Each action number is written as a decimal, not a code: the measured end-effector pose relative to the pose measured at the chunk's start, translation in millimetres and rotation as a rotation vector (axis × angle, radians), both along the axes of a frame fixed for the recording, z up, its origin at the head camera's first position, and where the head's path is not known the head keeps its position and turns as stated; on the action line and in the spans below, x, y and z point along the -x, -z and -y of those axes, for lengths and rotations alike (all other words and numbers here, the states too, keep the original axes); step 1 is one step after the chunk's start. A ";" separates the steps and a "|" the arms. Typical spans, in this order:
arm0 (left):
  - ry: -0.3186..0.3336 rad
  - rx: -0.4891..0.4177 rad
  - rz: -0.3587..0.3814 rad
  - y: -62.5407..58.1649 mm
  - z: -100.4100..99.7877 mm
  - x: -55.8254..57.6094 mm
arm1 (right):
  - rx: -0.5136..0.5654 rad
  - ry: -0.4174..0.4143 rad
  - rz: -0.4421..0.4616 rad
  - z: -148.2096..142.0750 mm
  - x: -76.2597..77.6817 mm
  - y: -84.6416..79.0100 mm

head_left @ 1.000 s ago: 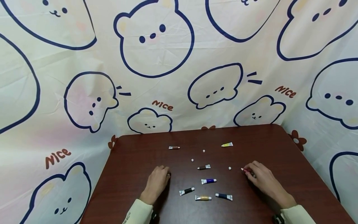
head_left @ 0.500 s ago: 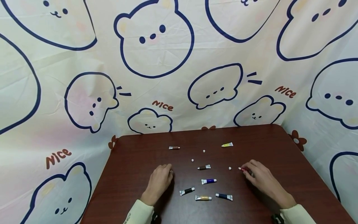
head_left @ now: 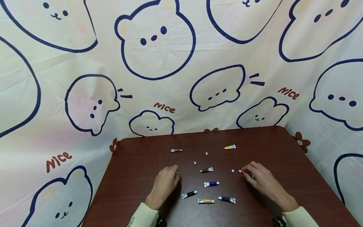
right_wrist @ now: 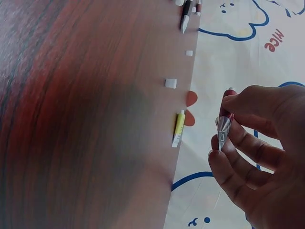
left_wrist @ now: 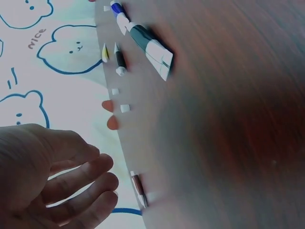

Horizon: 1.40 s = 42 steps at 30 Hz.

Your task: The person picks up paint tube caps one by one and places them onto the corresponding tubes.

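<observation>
In the head view, the left hand (head_left: 164, 183) comes leftmost over the counter (head_left: 122, 176), its fingers loosely curved with gaps between them. Next lie a reddish-brown tube (head_left: 176, 150) near the far edge, a black tube (head_left: 189, 194), two small white pieces (head_left: 194, 163), then gold (head_left: 206, 201), dark brown (head_left: 206, 170), purple (head_left: 214, 183), navy (head_left: 227, 200) and yellow tubes (head_left: 230, 147). A third white piece (head_left: 233, 171) sits just beside the tip of a red tube (right_wrist: 224, 125), pinched between thumb and fingers of the right hand (head_left: 263, 181).
</observation>
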<state>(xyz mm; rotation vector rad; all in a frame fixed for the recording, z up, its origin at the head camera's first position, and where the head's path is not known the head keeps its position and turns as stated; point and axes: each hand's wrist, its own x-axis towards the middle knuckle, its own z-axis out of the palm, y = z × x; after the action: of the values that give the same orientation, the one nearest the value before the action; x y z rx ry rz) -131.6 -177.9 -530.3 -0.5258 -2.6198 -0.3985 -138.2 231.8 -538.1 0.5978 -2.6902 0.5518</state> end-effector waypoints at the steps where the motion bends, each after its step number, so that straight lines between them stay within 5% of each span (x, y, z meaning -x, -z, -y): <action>1: 0.008 -0.004 -0.010 -0.3 -0.8 -0.2 | 0.000 -0.001 0.001 1.1 -0.1 -0.1; 6: 0.034 -0.013 -0.055 -2.1 -4.5 -1.0 | 0.007 -0.022 -0.027 7.1 -0.2 -0.9; 25: 0.046 0.021 -0.003 -3.4 -14.2 -4.4 | 0.029 -0.046 0.028 26.5 -0.8 -7.1; 31: 0.109 0.010 -0.022 -5.3 -18.5 -4.0 | 0.025 -0.063 -0.005 32.9 -2.0 -9.1; 42: 0.190 -0.065 -0.061 -7.3 -26.0 0.7 | 0.011 -0.052 0.082 43.9 -3.2 -13.0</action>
<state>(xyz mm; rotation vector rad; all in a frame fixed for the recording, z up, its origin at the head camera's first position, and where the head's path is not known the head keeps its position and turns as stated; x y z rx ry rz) -132.4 -152.0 -523.0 -0.7562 -2.4980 -0.5167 -135.0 188.0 -525.1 0.6579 -2.7528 0.6180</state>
